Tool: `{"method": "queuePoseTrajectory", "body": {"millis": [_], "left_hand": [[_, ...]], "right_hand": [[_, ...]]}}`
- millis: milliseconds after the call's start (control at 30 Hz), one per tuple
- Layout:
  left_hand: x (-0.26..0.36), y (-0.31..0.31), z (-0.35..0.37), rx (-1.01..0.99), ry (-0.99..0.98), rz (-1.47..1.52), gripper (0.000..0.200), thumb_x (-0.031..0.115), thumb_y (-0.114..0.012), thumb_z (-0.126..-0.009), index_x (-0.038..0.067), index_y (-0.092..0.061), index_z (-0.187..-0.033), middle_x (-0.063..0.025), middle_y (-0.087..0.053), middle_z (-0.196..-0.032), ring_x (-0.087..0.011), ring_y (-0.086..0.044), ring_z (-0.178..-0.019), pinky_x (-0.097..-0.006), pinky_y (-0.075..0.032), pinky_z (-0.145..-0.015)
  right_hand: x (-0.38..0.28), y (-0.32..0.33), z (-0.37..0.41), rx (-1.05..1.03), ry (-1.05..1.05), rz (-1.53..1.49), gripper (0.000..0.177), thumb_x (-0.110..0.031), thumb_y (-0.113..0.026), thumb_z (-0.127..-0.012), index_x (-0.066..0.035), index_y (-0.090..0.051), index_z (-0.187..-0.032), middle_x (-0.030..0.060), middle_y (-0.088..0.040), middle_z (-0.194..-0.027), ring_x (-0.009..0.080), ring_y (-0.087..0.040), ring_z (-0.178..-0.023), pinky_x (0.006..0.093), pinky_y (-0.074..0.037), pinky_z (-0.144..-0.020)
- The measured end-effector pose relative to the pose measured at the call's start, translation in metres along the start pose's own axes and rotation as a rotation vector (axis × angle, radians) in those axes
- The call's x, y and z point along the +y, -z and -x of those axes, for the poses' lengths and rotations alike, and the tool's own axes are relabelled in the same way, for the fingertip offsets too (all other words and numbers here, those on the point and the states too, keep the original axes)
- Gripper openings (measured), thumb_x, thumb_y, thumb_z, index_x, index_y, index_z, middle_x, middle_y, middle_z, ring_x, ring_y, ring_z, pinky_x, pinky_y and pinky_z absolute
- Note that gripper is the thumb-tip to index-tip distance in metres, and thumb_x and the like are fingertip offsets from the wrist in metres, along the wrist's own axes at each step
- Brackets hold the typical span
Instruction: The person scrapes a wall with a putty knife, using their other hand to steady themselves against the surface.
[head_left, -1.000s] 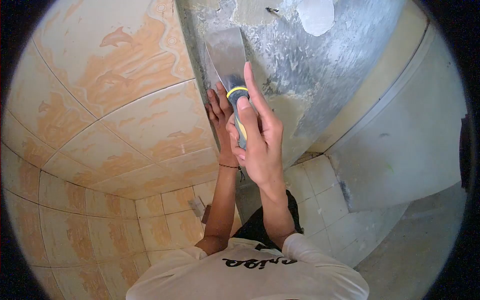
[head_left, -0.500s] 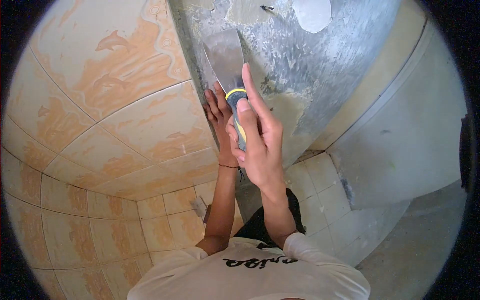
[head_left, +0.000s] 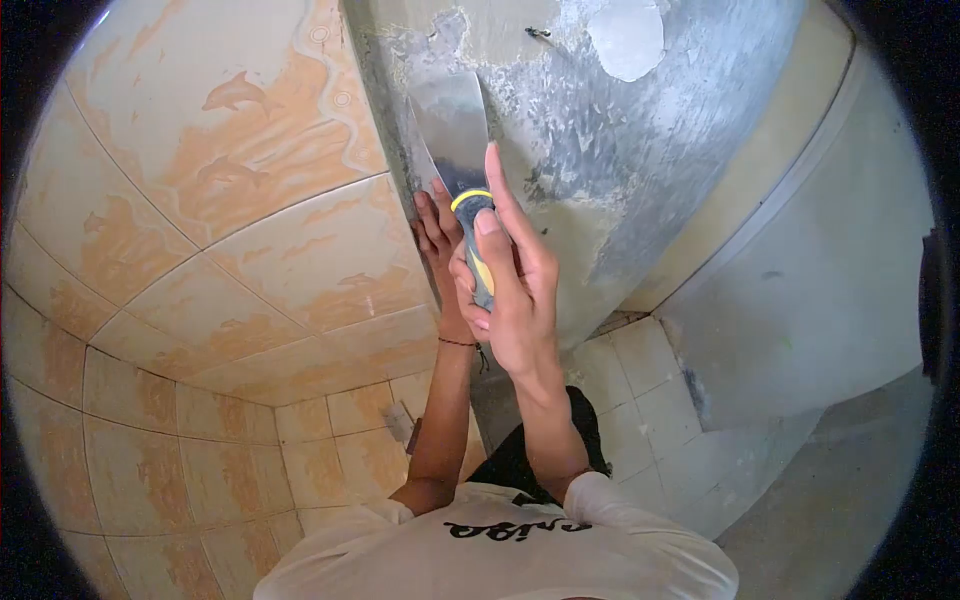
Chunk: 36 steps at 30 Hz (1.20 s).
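Right hand (head_left: 515, 290) is gripping the scraper (head_left: 455, 120), forefinger outstretched; left hand (head_left: 435, 225) is lying open-fingered at the edge of the wall (head_left: 600, 150). The blade is hardly shifting.

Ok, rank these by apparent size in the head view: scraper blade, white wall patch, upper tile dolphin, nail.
1. scraper blade
2. white wall patch, though the picture's top edge crops it
3. upper tile dolphin
4. nail, a mere speck

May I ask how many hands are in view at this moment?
2. The right hand grips the putty knife by its handle. The left hand rests against the wall just behind it, partly hidden.
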<state>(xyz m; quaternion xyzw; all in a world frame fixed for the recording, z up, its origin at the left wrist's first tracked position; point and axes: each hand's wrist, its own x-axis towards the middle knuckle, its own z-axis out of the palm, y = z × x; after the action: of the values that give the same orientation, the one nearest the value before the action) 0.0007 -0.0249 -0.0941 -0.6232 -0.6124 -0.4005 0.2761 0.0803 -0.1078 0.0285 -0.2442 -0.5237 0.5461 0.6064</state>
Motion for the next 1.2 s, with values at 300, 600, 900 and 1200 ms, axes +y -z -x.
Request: {"method": "queuePoseTrajectory", "body": {"millis": [300, 600, 900, 1200], "left_hand": [[0.006, 0.012, -0.007, -0.214, 0.162, 0.117, 0.06, 0.031, -0.047, -0.101, 0.006, -0.033, -0.154, -0.0184, -0.015, -0.165, -0.0391, -0.013, -0.153, -0.0535, -0.025, -0.119], [0.0, 0.001, 0.004, -0.022, 0.053, 0.228, 0.059, 0.029, -0.047, -0.101, 0.004, -0.034, -0.153, -0.0176, -0.014, -0.166, -0.0397, -0.01, -0.153, -0.0538, -0.023, -0.119], [-0.005, -0.01, 0.007, 0.026, 0.02, 0.145, 0.058, 0.03, -0.047, -0.101, 0.004, -0.036, -0.152, -0.0175, -0.016, -0.166, -0.0395, -0.011, -0.153, -0.0526, -0.024, -0.119], [-0.005, -0.011, 0.005, 0.028, 0.01, 0.01, 0.058, 0.031, -0.046, -0.101, 0.005, -0.036, -0.152, -0.0172, -0.017, -0.165, -0.0389, -0.013, -0.153, -0.0521, -0.025, -0.119]], "right_hand": [[0.009, -0.001, 0.0, 0.02, 0.097, 0.073, 0.052, -0.026, -0.043, -0.109, -0.014, -0.031, -0.158, -0.003, -0.044, -0.063, 0.0015, -0.033, -0.045, 0.0186, -0.025, -0.039], [0.02, 0.008, -0.007, -0.016, 0.11, 0.073, 0.052, -0.025, -0.042, -0.109, -0.015, -0.031, -0.158, -0.0034, -0.046, -0.063, 0.0013, -0.034, -0.046, 0.0182, -0.026, -0.039], [0.018, 0.003, -0.004, 0.011, 0.119, 0.104, 0.052, -0.025, -0.043, -0.108, -0.015, -0.031, -0.158, -0.0032, -0.047, -0.064, 0.0017, -0.035, -0.048, 0.0183, -0.027, -0.04], [0.022, 0.008, -0.004, 0.004, 0.084, 0.056, 0.053, -0.026, -0.044, -0.108, -0.015, -0.032, -0.158, -0.0035, -0.046, -0.063, 0.0016, -0.035, -0.047, 0.0182, -0.026, -0.04]]}}
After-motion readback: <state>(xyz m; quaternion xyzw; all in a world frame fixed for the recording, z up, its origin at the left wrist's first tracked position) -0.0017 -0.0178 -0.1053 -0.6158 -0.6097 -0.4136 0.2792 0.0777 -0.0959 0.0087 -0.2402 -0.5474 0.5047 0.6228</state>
